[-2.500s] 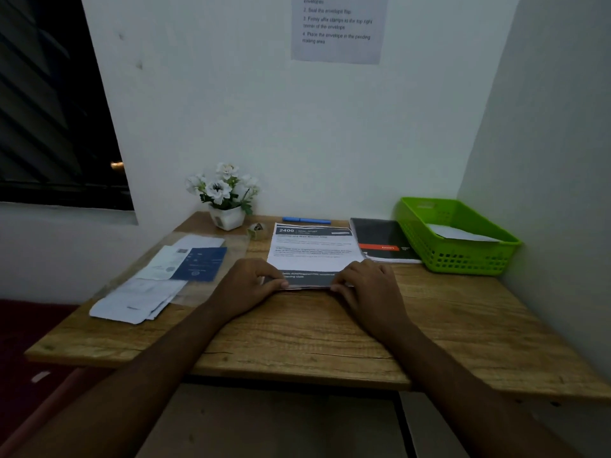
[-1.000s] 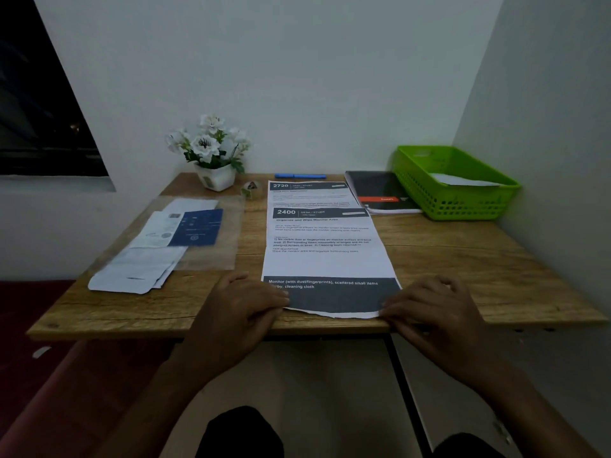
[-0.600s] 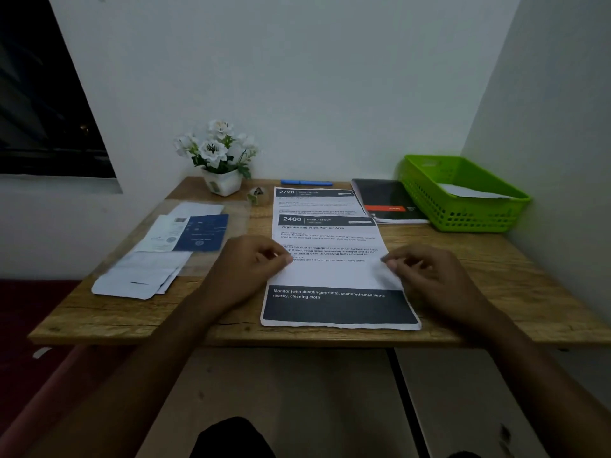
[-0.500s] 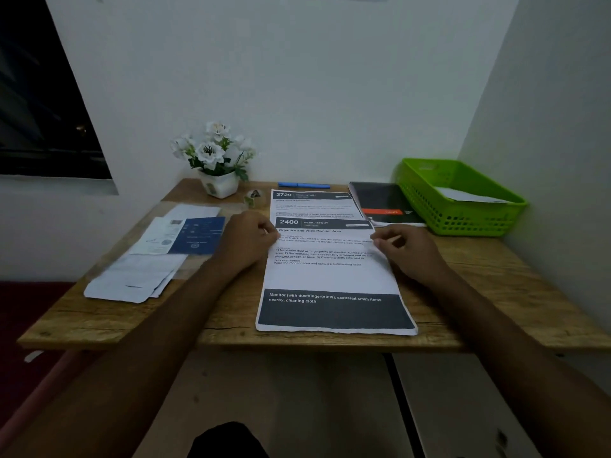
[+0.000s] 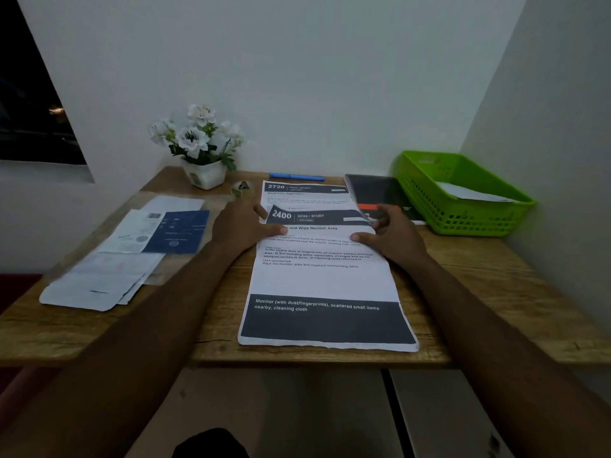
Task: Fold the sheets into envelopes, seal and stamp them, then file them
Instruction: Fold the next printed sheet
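Pinching the printed sheet (image 5: pixel 325 279) at its far corners, my left hand (image 5: pixel 243 228) and right hand (image 5: pixel 393 236) lift that edge. Fingers under the paper are hidden, I think.

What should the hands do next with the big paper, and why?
Probably fold the top end toward the person. Both hands, left hand and right hand, already pinch the 2400 sheet at its far edge, which is curling up, while the dark bottom band lies flat near the table front.

Both hands (image 5: pixel 243 226) (image 5: pixel 393 238) extended forward, fingers pinching
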Demonstrator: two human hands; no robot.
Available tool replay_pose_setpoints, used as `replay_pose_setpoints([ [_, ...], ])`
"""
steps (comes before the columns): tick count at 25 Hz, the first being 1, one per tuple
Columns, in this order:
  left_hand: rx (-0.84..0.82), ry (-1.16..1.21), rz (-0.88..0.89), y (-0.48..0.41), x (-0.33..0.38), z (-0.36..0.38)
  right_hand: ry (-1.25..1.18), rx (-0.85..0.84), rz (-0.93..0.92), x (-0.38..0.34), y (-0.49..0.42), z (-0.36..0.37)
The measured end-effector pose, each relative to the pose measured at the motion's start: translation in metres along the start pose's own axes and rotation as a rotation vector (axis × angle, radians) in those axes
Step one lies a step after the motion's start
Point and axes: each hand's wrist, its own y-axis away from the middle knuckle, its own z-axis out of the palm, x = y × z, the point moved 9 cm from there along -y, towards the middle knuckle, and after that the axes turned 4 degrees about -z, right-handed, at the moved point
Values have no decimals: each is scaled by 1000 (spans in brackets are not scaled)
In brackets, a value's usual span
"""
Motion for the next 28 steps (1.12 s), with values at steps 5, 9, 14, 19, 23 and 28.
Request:
replay_pose_setpoints([
  [5, -16, 119, 70, 2, 4, 1, -86, 35, -36, -2, 2, -4],
  [9, -39, 113, 156, 8, 11, -3, -103, -12, -140, -12, 8, -3],
  [14, -81, 93, 187, 13, 10, -7, -104, -89, -184, -17, 13, 1],
  [19, -118, 70, 216, 19, 14, -6, -104, -151, -180, -14, 16, 5],
  [23, -116, 49, 193, 22, 14, -5, -121, -131, -178, -15, 17, 3],
  [28, -180, 1, 252, 28, 19, 2, -239, -161, -131, -16, 19, 3],
])
